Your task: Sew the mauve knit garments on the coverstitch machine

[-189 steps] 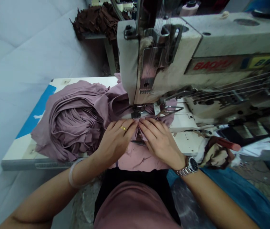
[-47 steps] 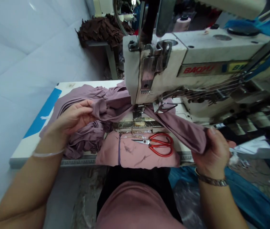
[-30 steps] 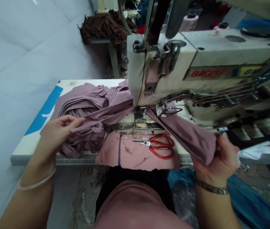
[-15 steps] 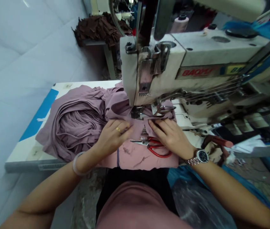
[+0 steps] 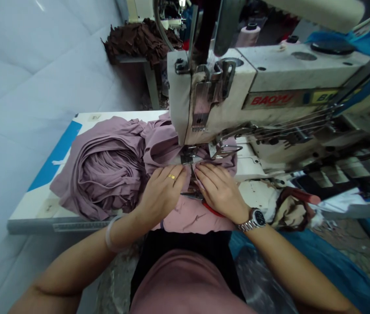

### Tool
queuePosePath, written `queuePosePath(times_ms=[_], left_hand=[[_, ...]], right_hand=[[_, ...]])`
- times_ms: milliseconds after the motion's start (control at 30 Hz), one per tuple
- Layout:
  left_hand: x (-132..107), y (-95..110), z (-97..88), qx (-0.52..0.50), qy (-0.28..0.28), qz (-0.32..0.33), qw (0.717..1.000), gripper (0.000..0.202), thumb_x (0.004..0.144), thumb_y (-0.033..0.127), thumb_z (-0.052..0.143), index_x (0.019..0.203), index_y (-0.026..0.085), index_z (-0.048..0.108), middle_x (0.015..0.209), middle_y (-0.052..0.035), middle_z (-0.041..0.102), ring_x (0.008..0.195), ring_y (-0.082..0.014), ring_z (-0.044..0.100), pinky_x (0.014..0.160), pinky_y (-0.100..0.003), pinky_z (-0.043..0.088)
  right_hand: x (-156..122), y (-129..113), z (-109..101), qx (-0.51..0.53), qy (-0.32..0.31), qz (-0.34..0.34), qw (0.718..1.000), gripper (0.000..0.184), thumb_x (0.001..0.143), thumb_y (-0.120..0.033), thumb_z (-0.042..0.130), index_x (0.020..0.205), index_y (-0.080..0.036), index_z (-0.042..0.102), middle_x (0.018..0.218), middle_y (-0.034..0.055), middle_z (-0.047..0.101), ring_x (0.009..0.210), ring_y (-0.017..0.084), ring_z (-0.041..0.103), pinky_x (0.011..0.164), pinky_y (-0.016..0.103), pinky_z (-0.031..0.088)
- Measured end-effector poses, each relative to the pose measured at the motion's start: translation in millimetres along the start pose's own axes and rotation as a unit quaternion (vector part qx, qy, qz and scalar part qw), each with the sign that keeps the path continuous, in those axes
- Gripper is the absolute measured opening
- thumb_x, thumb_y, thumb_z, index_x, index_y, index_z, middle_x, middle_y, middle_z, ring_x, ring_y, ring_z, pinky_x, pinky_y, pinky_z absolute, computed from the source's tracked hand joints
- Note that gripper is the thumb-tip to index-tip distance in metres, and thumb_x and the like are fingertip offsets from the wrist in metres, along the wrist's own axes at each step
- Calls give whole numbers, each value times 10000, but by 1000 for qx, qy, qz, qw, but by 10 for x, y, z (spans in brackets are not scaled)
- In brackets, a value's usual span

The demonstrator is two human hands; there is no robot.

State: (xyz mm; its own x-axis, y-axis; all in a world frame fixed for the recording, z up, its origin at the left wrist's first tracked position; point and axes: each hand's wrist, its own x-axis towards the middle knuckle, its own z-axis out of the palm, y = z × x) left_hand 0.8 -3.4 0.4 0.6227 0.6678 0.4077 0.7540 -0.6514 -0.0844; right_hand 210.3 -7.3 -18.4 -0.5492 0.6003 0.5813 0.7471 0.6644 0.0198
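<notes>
At the presser foot (image 5: 190,155), left hand (image 5: 160,194) and right hand (image 5: 217,192) flatten mauve fabric (image 5: 106,168).

Step in hand: settling the cloth at the foot. Both hands open, palms down, fingers together, pressing without a grip; fingertips nearly meet just in front of the foot. Fabric feeds beneath it, the bulk heaped left of it. Red-handled scissors (image 5: 209,210) sit mostly hidden under the right hand, on pink cloth (image 5: 194,220) nearer the body.

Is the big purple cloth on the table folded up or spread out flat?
It's bunched up, not flat: the mauve fabric lies in a heap of looped, gathered folds on the sewing table.
</notes>
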Motion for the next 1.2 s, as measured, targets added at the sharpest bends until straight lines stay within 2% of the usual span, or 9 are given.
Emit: queuePosePath(times_ms=[67, 167, 267, 433, 700, 800, 967, 1200], left_hand=[[-8, 24, 8, -15, -13, 1, 1000, 445, 897, 162, 530, 1329, 58, 532, 1297, -142, 586, 1147, -256, 533, 922, -395, 435], [-27, 44, 8, -11, -22, -16, 1000, 466, 906, 198, 522, 1362, 101, 512, 1338, -132, 569, 1162, -271, 528, 903, -429, 417], [-38, 36, 12, 1, -19, -11, 1000, 434, 923, 163, 487, 1353, 115, 521, 1344, -126, 569, 1159, -266, 530, 904, -423, 405], [-19, 6, 5, -17, -24, 10, 1000, 397, 935, 117, 449, 1316, 51, 536, 1307, -140, 585, 1174, -253, 517, 954, -371, 401], [6, -2, -36, -21, -51, -16, 998, 431, 947, 169, 459, 1375, 136, 490, 1358, -105, 558, 1173, -243, 518, 856, -411, 391], [1, -9, -22, -23, -54, -12, 998, 429, 944, 160, 455, 1370, 144, 501, 1357, -104, 559, 1175, -242, 517, 848, -412, 384], [4, -17, -6, -26, -47, -15, 998, 417, 937, 147, 455, 1349, 133, 522, 1349, -97, 564, 1166, -238, 523, 853, -419, 380], [69, -53, 13, -20, -26, -15, 999, 403, 958, 179, 426, 1341, 93, 518, 1367, -148, 551, 1210, -265, 511, 885, -420, 380]], right_hand=[[6, -43, 11, 46, 16, 35, 998, 331, 915, -132, 533, 1237, -60, 560, 1243, 152, 641, 1177, 258, 566, 989, 421, 479], [14, -93, 19, 87, 22, 65, 994, 330, 927, -124, 508, 1251, -73, 548, 1259, 136, 635, 1197, 244, 560, 1002, 406, 473], [22, -108, 23, 53, -7, 45, 998, 339, 931, -148, 515, 1259, -69, 554, 1304, 137, 610, 1224, 266, 540, 1005, 426, 465], [25, -76, 9, 6, -43, 3, 999, 328, 936, -148, 503, 1245, -63, 574, 1323, 128, 602, 1245, 266, 519, 1000, 418, 457], [67, -82, -34, -28, -60, -23, 998, 306, 937, -144, 489, 1211, -56, 593, 1310, 132, 608, 1214, 278, 521, 946, 414, 470], [66, -82, -25, -12, -62, -3, 998, 313, 944, -159, 487, 1227, -72, 589, 1314, 124, 604, 1211, 264, 521, 968, 410, 469], [87, -78, 11, 20, -42, 36, 998, 365, 945, -209, 509, 1264, -44, 569, 1297, 162, 600, 1195, 268, 528, 999, 414, 462], [198, -85, 16, 2, -70, 62, 996, 389, 975, -295, 474, 1293, -88, 560, 1331, 145, 590, 1199, 275, 537, 948, 437, 441]])
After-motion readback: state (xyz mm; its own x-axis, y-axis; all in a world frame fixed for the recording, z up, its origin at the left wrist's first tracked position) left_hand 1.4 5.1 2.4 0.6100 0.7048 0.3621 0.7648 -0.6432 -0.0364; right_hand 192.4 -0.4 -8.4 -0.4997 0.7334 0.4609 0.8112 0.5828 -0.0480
